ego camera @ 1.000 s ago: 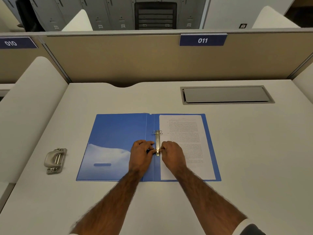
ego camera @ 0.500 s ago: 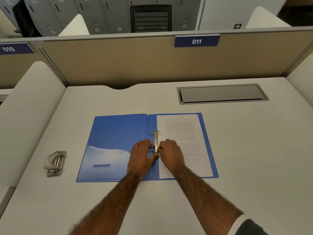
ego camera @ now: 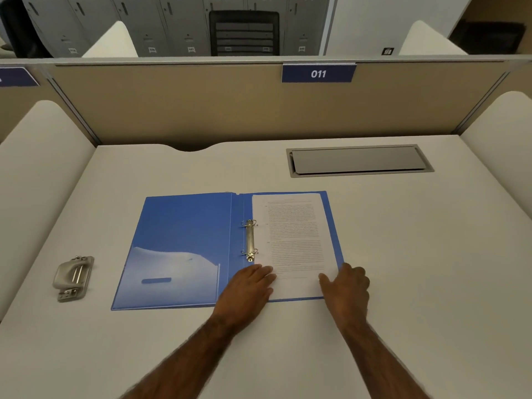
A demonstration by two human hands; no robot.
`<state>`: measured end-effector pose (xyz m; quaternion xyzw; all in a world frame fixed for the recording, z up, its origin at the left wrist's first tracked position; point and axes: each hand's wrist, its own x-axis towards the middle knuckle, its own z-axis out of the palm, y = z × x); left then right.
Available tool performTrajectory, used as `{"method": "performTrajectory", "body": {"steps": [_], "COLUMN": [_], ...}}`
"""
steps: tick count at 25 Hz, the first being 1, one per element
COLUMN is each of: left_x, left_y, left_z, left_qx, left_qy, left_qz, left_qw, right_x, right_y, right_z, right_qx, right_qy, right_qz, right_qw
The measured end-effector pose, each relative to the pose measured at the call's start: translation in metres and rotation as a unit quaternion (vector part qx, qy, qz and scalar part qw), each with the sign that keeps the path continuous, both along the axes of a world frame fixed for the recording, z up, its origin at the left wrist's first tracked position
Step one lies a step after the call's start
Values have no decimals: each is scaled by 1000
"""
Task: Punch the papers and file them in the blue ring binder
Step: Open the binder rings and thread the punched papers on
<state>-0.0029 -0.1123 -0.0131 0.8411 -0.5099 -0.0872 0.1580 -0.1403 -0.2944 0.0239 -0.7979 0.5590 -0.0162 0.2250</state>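
The left hand [ego camera: 249, 286] and the right hand [ego camera: 347, 289] are shown nearest the viewer, both withdrawn from the ring mechanism [ego camera: 250, 240], where they were pressed together half a second earlier. The left hand is laid flat, fingers released, its fingertips resting on the near left corner of the printed sheet [ego camera: 296, 243]. The right hand is held loosely open at the sheet's near right corner, its thumb on the paper and its fingers over the binder's right edge; nothing is grasped by either hand.

Just beyond the left fingertips, the two metal rings appear to be closed, and the sheet's left margin is seen lying against them; whether the punched holes are threaded cannot be made out. The sheet is held within the right half of the open blue ring binder [ego camera: 184, 226], which is spread flat on the desk [ego camera: 403, 254].

Well to the left of the left hand, the grey hole punch [ego camera: 73, 277] is seen lying unused. Punching and filing are therefore judged to be complete, with only the closing of the cover possibly remaining.
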Motion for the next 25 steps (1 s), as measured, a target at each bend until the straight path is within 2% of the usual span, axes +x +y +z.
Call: {"method": "performTrajectory", "body": {"steps": [8, 13, 21, 25], "left_x": [1, -2, -3, -3], "left_y": [-9, -8, -8, -5], "left_z": [2, 3, 4, 3], "left_qx": [52, 49, 47, 39], "left_qy": [14, 24, 27, 24], "left_qz": [9, 20, 24, 19], "left_qw": [999, 998, 998, 999], "right_x": [8, 21, 49, 65], "right_y": [8, 1, -23, -50], "right_z": [-5, -2, 4, 21], "right_qx": [-17, 39, 220, 280], "right_qy": [28, 4, -133, -256], "right_qz": [18, 1, -12, -60], "right_qw": [999, 999, 966, 923]}}
